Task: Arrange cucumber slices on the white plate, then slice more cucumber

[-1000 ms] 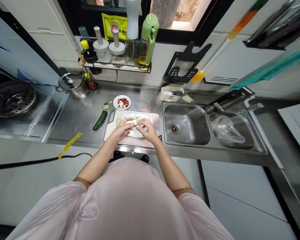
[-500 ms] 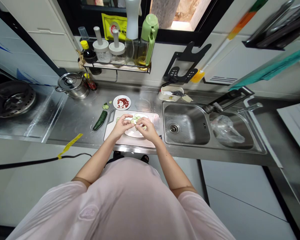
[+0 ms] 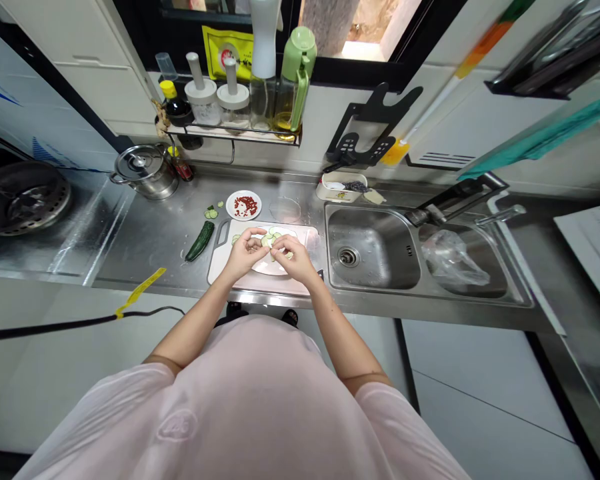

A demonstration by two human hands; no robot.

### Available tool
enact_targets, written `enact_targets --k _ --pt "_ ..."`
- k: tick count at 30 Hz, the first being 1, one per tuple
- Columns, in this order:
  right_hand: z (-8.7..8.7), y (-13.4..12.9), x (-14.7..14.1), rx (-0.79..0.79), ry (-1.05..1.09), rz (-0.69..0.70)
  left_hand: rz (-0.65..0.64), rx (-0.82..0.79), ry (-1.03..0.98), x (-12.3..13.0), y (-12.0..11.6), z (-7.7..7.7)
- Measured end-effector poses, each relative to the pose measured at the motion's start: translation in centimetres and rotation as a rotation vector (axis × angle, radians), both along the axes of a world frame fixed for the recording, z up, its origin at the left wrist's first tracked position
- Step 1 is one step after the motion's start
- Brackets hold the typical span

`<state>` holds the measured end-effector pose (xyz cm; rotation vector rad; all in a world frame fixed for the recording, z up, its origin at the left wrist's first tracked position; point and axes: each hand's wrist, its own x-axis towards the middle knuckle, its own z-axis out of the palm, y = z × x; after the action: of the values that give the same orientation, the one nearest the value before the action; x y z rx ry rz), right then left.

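On the shiny silver metal table [image 3: 153, 243], one long dark green cucumber [image 3: 201, 241] and one round white plate [image 3: 231, 206] of little red bits [image 3: 247, 205] lie near one flat pale pink board [image 3: 220, 259], which holds one bigger white plate [image 3: 269, 268] with thin, pale green, round cucumber slices [image 3: 271, 235], too covered up to count. Over this bigger plate, two bare hands come close together: the left hand [image 3: 245, 256] is half curled, thumb near its fingers, and the right hand [image 3: 294, 259] bends the same way just beside it. Whatever they may pinch is too small to see, so I cannot tell if either holds a slice.
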<state>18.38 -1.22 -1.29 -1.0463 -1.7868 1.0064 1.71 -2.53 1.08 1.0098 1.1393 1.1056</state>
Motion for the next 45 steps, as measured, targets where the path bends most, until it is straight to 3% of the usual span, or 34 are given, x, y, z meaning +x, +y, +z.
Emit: enact_targets --k 11,17,21,25,34,38,45 --pt "-0.3 0.2 0.0 -0.031 0.027 0.004 -0.011 0.076 0.077 0.1 0.1 -0.3" --pt "-0.7 0.4 0.1 -0.037 0.039 0.007 0.019 0.031 0.059 0.4 0.1 -0.3" --pt "-0.8 0.6 0.2 -0.056 0.035 0.011 -0.007 0.100 0.089 0.4 0.1 -0.9" --pt "-1.0 1.0 0.5 -0.121 0.026 0.018 -0.038 0.160 0.080 0.4 0.7 -2.3" --pt "-2.0 3.5 2.8 -0.371 0.044 0.135 0.019 0.120 0.045 1.9 2.2 -5.7" --pt "-2.7 5.3 3.9 -0.332 -0.101 0.180 0.012 0.098 0.079 2.6 3.2 -7.3" --pt "-5.5 7.9 5.6 -0.229 -0.397 0.190 0.014 0.084 0.331 3.4 5.3 -12.0"
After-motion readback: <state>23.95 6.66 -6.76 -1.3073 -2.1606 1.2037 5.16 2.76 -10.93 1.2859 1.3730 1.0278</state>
